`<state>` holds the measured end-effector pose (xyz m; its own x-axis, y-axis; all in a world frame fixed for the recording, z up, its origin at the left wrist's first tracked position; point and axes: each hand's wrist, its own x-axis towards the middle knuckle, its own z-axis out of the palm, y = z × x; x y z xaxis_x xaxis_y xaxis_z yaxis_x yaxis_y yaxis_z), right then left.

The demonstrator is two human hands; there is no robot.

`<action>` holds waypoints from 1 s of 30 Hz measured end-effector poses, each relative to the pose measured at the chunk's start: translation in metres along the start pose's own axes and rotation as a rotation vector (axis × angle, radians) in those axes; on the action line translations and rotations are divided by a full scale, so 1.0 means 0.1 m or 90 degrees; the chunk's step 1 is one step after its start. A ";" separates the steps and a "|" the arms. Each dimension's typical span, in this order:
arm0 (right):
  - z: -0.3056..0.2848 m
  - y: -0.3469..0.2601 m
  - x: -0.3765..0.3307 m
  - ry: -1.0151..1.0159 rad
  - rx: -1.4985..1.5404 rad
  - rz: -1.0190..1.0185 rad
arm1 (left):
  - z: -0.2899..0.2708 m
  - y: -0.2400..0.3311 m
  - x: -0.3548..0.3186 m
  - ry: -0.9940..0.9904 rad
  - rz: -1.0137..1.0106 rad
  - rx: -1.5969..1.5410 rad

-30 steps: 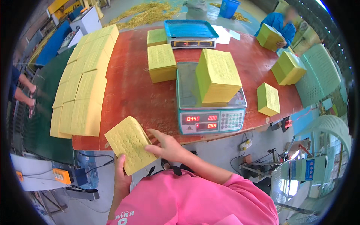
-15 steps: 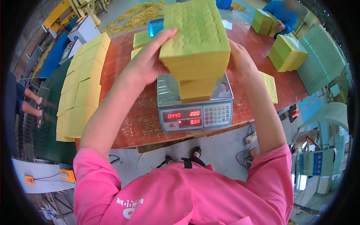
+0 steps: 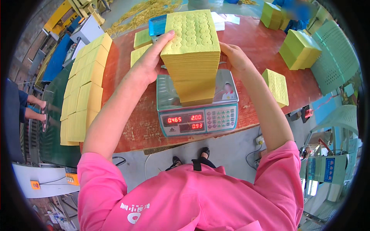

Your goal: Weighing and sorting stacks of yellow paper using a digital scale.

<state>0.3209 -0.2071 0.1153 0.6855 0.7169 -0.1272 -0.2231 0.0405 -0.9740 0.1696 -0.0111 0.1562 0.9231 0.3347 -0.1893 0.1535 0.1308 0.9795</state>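
Note:
A tall stack of yellow paper (image 3: 190, 63), its top sheet embossed with rows of round marks, stands on the pan of a digital scale (image 3: 185, 123). Its lower part is darker and narrower. My left hand (image 3: 152, 59) grips the stack's left side, thumb on the top edge and the other fingers partly hidden. On the opposite side my right hand (image 3: 237, 57) holds against the upper right edge, with some fingers out of sight behind the paper. Red digits glow on the scale's display, beside a keypad.
Piled yellow paper blocks (image 3: 83, 96) line the left of the red table (image 3: 127, 134). Smaller paper stacks (image 3: 140, 56) and a blue tray (image 3: 157, 26) lie behind my left hand. More paper stands right (image 3: 276, 86) and far right (image 3: 298, 52), near a green chair (image 3: 335, 57) and a blue-clothed person (image 3: 298, 13).
The upper block of paper has come down and away from me, and now rests on the smaller stack on the scale. Both hands moved with it. The display's digits have changed.

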 end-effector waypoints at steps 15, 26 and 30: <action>0.10 0.07 -0.05 0.054 -0.031 -0.038 | 0.00 0.00 -0.08 0.002 0.003 0.081; 0.14 0.51 0.18 0.089 0.085 -0.161 | 0.02 -0.39 0.25 0.047 0.117 -0.170; 0.41 0.56 0.17 0.054 0.156 -0.181 | 0.14 -0.74 0.49 0.063 0.107 -0.337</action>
<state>0.2915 -0.1640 0.0665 0.7964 0.5934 0.1171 -0.1671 0.4019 -0.9003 0.2087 -0.0171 0.0751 0.8782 0.4741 -0.0635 -0.2147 0.5093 0.8334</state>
